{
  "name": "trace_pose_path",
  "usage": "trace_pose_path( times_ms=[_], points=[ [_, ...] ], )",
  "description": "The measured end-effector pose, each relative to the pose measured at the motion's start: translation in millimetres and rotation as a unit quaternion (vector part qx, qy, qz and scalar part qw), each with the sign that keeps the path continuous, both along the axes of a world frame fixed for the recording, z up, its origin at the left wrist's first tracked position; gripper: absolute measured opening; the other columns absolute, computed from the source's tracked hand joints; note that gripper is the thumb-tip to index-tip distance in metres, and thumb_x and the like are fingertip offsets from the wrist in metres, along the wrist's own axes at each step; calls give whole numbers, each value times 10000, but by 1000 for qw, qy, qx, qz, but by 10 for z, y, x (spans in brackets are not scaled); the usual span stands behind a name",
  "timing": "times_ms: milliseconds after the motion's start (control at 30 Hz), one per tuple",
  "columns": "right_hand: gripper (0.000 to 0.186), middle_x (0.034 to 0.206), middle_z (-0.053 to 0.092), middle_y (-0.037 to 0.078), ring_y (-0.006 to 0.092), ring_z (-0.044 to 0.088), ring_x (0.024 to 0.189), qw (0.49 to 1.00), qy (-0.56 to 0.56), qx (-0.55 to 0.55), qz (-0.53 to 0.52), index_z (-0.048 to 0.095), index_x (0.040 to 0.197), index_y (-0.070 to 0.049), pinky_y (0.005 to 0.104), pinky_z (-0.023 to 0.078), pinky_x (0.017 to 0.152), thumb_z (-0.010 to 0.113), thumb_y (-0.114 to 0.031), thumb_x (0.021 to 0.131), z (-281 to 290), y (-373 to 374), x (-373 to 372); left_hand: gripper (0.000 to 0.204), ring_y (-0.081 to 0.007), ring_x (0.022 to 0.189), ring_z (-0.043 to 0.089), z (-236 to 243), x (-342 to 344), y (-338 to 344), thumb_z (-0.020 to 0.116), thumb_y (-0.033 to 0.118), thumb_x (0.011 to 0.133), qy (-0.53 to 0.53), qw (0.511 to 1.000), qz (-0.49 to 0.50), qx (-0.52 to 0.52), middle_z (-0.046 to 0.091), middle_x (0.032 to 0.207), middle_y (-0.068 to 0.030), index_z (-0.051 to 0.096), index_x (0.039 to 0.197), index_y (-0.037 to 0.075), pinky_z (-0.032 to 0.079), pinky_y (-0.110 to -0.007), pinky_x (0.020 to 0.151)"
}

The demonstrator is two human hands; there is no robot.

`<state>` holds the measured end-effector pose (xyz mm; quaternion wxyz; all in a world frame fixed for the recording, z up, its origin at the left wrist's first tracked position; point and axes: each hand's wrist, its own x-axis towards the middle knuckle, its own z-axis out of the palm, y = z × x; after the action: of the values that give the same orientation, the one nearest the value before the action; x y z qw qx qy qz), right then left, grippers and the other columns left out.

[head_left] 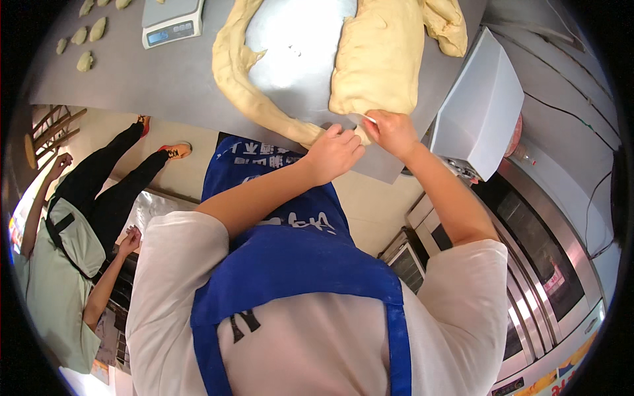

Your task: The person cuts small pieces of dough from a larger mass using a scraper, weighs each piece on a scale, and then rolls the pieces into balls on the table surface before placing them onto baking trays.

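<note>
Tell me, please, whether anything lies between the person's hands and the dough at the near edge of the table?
Nothing visible does. The left hand rests on the dough strip, and the right hand presses a thin white scraper against it.

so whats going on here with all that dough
A person in a blue apron works at a steel table on a large mass of pale dough. The right hand holds a thin white scraper at the dough's near edge, while the left hand pinches the end of a long dough strip. Small dough pieces and a scale sit further back.
</note>
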<state>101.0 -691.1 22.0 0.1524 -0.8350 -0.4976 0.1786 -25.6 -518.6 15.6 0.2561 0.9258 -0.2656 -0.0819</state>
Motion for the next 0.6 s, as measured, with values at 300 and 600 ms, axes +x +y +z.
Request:
trace_pose_path(
  times_ms=[300, 600],
  points=[
    [285, 907, 736, 176, 221, 710, 820, 703, 438, 104, -550, 689, 1025, 52, 360, 541, 738, 675, -204, 901, 212, -56, -934, 470, -294, 926, 669, 365, -326, 561, 801, 200, 677, 118, 965, 145, -182, 671, 1072, -145, 643, 1111, 114, 538, -428, 790],
    [314, 908, 701, 275, 421, 692, 902, 786, 174, 187, -563, 665, 1006, 73, 471, 527, 811, 596, -215, 901, -540, 1724, -1418, 475, -192, 942, 677, 824, -623, 1767, 849, 154, 714, 141, 795, 411, -423, 691, 1016, -97, 612, 1106, 27, 538, -338, 854]
  ],
)
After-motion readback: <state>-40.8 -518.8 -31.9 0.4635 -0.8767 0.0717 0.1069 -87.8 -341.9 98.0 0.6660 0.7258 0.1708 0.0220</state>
